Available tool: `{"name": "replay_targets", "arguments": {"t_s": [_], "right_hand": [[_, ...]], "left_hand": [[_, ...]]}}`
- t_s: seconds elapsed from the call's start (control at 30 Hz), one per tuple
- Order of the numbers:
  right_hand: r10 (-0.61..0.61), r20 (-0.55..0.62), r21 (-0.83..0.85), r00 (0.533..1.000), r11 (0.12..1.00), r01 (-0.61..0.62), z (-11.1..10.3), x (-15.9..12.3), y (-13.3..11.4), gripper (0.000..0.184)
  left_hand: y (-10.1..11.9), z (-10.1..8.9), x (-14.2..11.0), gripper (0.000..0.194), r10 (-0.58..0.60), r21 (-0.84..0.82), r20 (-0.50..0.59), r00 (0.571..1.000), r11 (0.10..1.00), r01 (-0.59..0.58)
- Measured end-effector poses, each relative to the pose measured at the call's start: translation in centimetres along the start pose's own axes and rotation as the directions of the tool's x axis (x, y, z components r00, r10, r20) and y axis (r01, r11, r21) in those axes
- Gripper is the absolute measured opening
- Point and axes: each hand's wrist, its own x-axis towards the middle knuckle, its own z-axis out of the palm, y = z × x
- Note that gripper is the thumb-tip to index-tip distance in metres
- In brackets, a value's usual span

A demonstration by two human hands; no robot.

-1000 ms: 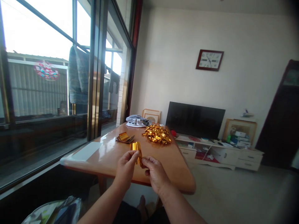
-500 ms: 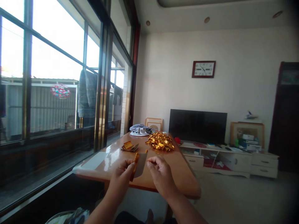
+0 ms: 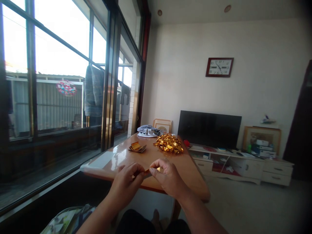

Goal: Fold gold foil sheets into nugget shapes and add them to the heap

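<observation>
The light, soft gold foil strip (image 3: 147,172) is being pinched at its edges by the left hand (image 3: 125,184) and right hand (image 3: 168,178), gold foil pile (image 3: 168,144) lying at twelve o'clock.

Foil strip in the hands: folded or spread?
Looks folded: only a narrow edge of the gold foil strip shows, pinched between the left hand and right hand. Most of it is hidden.

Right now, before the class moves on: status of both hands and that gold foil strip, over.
Left hand, right hand pinching gold foil strip above wooden table. Folded foil stack, heap of gold foil pieces farther along, apart from hands.
</observation>
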Motion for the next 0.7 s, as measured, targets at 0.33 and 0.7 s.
{"name": "replay_targets", "arguments": {"t_s": [0.33, 0.7], "right_hand": [[0.132, 0.083, 0.182, 0.988, 0.973, -0.145, -0.6, -1.0, 0.4, 0.016], [0.029, 0.094, 0.033, 0.995, 0.999, -0.032, -0.8, -1.3, -0.9, 0.011]], "left_hand": [[1.2, 0.3, 0.1, 0.02, 0.028, 0.011, 0.04, 0.999, 1.0, -0.028], [2.2, 0.0, 0.0, 0.023, 0.039, 0.048, 0.115, 0.993, 0.998, -0.045]]}}
